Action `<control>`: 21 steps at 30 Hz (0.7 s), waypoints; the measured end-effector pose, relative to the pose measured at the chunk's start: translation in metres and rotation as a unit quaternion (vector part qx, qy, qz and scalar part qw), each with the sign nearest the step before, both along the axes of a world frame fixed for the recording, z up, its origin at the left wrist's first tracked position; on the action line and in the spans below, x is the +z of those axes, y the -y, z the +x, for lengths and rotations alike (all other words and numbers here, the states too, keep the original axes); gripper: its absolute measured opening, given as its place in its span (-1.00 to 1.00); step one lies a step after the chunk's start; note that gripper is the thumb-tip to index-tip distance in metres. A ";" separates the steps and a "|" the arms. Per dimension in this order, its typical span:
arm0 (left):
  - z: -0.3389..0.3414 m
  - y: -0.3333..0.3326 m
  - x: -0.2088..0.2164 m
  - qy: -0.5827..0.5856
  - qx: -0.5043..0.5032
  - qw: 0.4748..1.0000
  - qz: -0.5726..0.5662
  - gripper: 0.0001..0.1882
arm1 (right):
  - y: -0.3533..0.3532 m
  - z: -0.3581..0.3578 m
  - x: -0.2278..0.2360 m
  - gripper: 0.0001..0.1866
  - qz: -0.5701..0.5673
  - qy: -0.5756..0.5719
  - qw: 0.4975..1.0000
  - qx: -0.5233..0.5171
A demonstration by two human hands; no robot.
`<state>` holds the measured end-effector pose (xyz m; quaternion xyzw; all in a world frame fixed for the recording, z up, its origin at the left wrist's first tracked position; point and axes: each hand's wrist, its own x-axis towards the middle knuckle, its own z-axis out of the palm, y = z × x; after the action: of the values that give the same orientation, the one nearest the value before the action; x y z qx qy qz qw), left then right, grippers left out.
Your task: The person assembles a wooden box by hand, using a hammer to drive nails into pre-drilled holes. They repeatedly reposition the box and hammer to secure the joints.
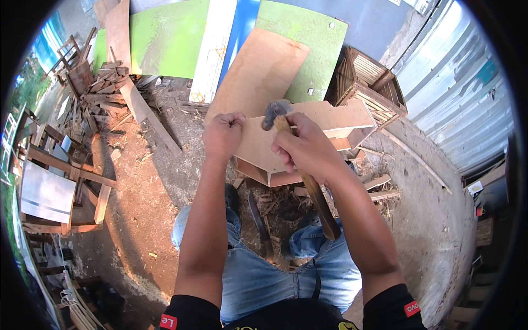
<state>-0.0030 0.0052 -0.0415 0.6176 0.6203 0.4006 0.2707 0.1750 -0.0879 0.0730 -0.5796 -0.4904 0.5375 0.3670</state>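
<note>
A hammer (pixel 315 201) with a dark metal head and a long wooden handle is in my right hand (pixel 306 144). My fingers wrap the handle close below the head, which is raised over a plywood box (pixel 256 144). The box has a pale flat top and open compartments along its near side. My left hand (pixel 222 135) is closed at the box's left end, thumb and fingertips pressed together. Whatever they pinch, if anything, is too small to make out. Between my feet a long knife (pixel 257 217) with a dark blade lies on the ground.
Beyond the box lean a bare plywood sheet (pixel 258 69) and green panels (pixel 165 41). A slatted wooden crate (pixel 374 82) stands at the far right, by a corrugated metal wall (pixel 459 82). Scrap wood (pixel 107 93) is heaped far left, with a wooden frame (pixel 82 170) nearer.
</note>
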 end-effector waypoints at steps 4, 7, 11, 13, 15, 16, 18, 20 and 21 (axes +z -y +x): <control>0.002 0.007 0.007 -0.080 0.004 0.996 0.026 -0.74 | -0.025 -0.010 -0.013 -0.58 0.151 0.221 0.962 0.046; 0.003 0.010 0.009 -0.078 0.007 0.997 0.017 -0.76 | -0.032 -0.021 -0.023 -0.54 0.278 0.287 0.917 -0.001; 0.003 0.011 0.006 -0.071 0.011 0.997 0.019 -0.75 | -0.043 -0.024 -0.025 -0.50 0.280 0.318 0.905 0.041; 0.002 0.010 0.005 -0.076 0.012 0.997 0.021 -0.75 | -0.048 -0.024 -0.025 -0.51 0.290 0.320 0.900 0.061; 0.002 0.010 0.004 -0.093 0.015 0.995 0.024 -0.75 | -0.051 -0.024 -0.025 -0.51 0.284 0.349 0.889 0.082; 0.002 0.010 0.004 -0.092 0.016 0.995 0.022 -0.75 | -0.052 -0.024 -0.025 -0.51 0.272 0.366 0.885 0.093; 0.002 0.011 0.004 -0.085 0.017 0.996 0.022 -0.75 | -0.053 -0.025 -0.026 -0.48 0.323 0.339 0.880 0.081; 0.002 0.011 0.004 -0.088 0.016 0.996 0.006 -0.75 | -0.052 -0.026 -0.026 -0.48 0.342 0.321 0.881 0.068; 0.002 0.011 0.005 -0.089 0.016 0.996 -0.001 -0.75 | -0.051 -0.025 -0.026 -0.51 0.345 0.313 0.883 0.059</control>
<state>-0.0008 -0.0062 -0.0368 0.6408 0.6517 0.3479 0.2089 0.1495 -0.0368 0.0469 -0.5241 -0.7675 0.1457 0.3391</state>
